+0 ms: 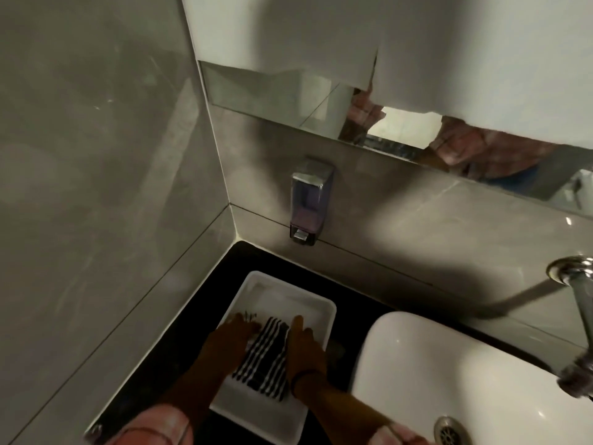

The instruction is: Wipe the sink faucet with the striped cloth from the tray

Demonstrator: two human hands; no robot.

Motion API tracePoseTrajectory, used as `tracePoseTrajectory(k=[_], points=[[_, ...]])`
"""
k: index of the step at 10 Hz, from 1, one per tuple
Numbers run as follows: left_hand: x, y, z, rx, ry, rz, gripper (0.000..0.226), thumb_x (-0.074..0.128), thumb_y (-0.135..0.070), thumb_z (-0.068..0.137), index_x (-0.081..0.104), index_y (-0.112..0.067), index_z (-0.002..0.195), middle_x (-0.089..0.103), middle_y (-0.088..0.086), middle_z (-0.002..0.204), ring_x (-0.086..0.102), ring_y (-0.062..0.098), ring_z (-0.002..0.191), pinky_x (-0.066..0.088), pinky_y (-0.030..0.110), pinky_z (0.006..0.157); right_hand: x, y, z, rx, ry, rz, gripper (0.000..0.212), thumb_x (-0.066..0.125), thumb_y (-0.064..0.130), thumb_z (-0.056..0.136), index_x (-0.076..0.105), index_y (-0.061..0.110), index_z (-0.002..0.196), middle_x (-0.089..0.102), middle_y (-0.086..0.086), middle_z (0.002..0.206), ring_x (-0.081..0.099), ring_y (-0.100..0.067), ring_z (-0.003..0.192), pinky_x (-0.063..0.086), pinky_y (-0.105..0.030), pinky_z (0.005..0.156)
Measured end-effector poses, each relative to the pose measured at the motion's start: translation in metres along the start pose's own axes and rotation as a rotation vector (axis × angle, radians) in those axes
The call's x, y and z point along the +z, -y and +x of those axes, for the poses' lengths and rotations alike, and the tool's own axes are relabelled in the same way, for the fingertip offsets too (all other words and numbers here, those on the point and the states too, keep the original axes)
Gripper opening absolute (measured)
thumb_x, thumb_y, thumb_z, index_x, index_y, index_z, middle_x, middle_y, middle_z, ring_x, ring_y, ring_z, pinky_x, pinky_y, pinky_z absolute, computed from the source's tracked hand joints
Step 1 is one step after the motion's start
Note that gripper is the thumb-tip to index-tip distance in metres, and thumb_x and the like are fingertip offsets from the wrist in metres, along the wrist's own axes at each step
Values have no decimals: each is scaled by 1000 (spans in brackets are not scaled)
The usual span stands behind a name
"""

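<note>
A folded black-and-white striped cloth point(264, 361) lies in a white rectangular tray point(288, 290) on the black counter, left of the sink. My left hand point(229, 340) rests on the cloth's left edge, fingers spread toward the tray's far side. My right hand point(305, 348) lies along the cloth's right edge, fingers pointing away from me. Both hands touch the cloth, which lies flat in the tray; a firm grip does not show. The chrome faucet point(577, 316) juts from the wall at the far right, above the white sink point(449, 364).
A wall-mounted soap dispenser point(309, 203) hangs above the tray. A mirror point(321, 104) runs along the back wall, partly covered by white sheets. The grey tiled wall closes the left side. The sink drain point(451, 431) shows at the bottom right.
</note>
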State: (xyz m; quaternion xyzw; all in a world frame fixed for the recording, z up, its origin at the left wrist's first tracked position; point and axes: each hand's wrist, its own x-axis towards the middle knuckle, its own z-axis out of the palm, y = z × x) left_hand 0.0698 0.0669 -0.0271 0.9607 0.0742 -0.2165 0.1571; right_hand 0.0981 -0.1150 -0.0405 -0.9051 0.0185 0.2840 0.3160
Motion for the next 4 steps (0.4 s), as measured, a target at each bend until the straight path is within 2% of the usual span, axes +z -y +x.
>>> tracePoseTrajectory(k=[1,2,3,4], points=[[3,-7,-1,48,-160,214,47,62,-38,88,53,-29,133,68,8,119,68,27,100,57,37,83,7,5,9,-31,16,-118,69,36,45,107,4,23,165,47,-16,149,53,-33,134,43,-41,111],[-4,-22,-3,61,-166,279,42,53,-32,95,47,-26,135,71,6,112,69,26,96,56,37,80,2,11,10,-59,43,-216,68,38,44,107,7,23,163,52,-16,145,58,-33,128,47,-39,106],[-22,-33,-17,110,-61,298,60,87,-48,56,73,-24,109,75,7,74,71,17,60,57,25,52,-10,20,1,-86,46,-231,65,36,43,107,8,25,163,49,-17,145,57,-34,128,47,-42,108],[-35,-51,-26,191,-188,299,67,78,-57,65,65,-24,123,76,5,90,73,18,71,59,28,61,-36,27,-21,-117,-35,-259,63,41,32,105,15,14,160,51,-18,142,59,-37,124,49,-51,106]])
